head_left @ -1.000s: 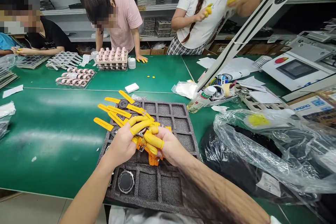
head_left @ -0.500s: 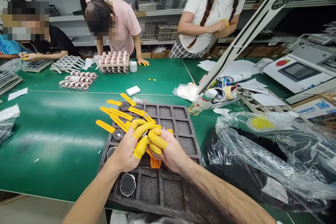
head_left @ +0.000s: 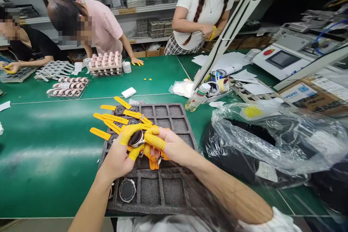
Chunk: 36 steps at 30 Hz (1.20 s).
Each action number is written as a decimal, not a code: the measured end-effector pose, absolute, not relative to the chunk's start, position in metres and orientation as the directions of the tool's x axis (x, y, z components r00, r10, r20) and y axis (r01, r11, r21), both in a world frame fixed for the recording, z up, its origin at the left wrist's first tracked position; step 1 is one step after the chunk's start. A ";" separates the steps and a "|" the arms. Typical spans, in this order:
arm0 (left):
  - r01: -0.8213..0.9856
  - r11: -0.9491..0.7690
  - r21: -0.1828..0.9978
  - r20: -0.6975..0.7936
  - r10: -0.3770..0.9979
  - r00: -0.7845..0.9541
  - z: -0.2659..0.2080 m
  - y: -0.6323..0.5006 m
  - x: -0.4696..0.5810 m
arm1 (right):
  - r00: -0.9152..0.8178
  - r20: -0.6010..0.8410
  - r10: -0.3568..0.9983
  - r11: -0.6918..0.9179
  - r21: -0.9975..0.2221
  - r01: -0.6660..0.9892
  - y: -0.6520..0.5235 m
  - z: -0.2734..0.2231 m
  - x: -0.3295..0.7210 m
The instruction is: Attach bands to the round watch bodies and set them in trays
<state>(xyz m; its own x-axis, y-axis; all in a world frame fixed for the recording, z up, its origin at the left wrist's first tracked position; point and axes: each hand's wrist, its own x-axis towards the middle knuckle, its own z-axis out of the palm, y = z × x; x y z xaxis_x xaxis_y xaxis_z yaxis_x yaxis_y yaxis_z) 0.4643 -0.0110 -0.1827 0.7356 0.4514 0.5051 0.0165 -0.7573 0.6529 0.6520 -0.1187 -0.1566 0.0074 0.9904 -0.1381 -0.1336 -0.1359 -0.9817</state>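
Observation:
Between my hands, above the foam tray (head_left: 149, 208), is a round watch (head_left: 136, 138) with a dark face and metal rim. My left hand (head_left: 122, 152), in yellow finger cots, grips its left side with thumb and fingers. My right hand (head_left: 165, 143), also in yellow cots, pinches its right edge; some fingertips are hidden behind it. Below the right fingers hangs an orange strap (head_left: 153, 163). A watch case without a strap (head_left: 127, 190) lies in a near-left compartment. Watches with yellow straps (head_left: 115, 119) lie overlapping on the tray's far left part.
A bottle (head_left: 197, 98) and a bin of small items stand beyond the tray's right corner, by a slanted white post (head_left: 224, 40). A plastic-wrapped black bundle (head_left: 239, 148) lies right. Several co-workers stand or sit across the green table (head_left: 49, 163), near racks of pink rolls (head_left: 106, 64).
The watch has turned so its dark face now shows between my hands, and my fingers have spread around its rim. The view has shifted, so the scene sits further left.

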 end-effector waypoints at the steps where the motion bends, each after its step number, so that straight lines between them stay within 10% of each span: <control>1: 0.020 -0.731 0.682 0.517 0.501 0.694 -0.187 -0.010 0.463 | 0.067 -0.095 0.993 -0.099 -0.994 0.050 -0.124 -0.153 0.665; 5: -0.083 -0.551 0.830 0.503 0.675 0.540 -0.192 -0.009 0.465 | 0.192 -0.042 0.980 -0.176 -0.624 0.761 -0.148 -0.154 0.712; 10: -0.181 -0.122 0.976 0.203 0.818 0.538 -0.188 -0.013 0.471 | 0.200 -0.076 0.977 -0.214 -0.419 0.882 -0.155 -0.177 0.720; 14: -0.182 0.006 0.983 0.099 0.820 0.564 -0.188 -0.017 0.475 | 0.282 -0.048 0.958 -0.235 -0.694 0.681 -0.145 -0.184 0.728; 18: -0.171 0.004 0.985 0.092 0.831 0.548 -0.187 -0.020 0.480 | 0.411 -0.087 0.907 -0.127 -0.989 0.072 -0.139 -0.169 0.740; 21: -0.133 0.028 0.991 0.057 0.802 0.594 -0.186 -0.024 0.484 | 0.441 -0.070 0.895 0.049 -0.967 -0.252 -0.138 -0.150 0.724; 25: -0.038 -0.091 0.995 0.094 0.759 0.644 -0.188 -0.028 0.486 | 0.054 -0.132 0.990 -0.077 -0.811 -0.580 -0.132 -0.144 0.673; 31: 0.022 -0.606 0.795 0.408 0.562 0.720 -0.194 -0.023 0.483 | -0.104 -0.182 0.978 -0.209 -0.870 -0.447 -0.126 -0.170 0.636; 36: -0.061 -0.704 0.708 0.482 0.418 0.770 -0.188 -0.020 0.481 | -0.093 -0.167 0.982 -0.189 -0.911 -0.365 -0.128 -0.175 0.639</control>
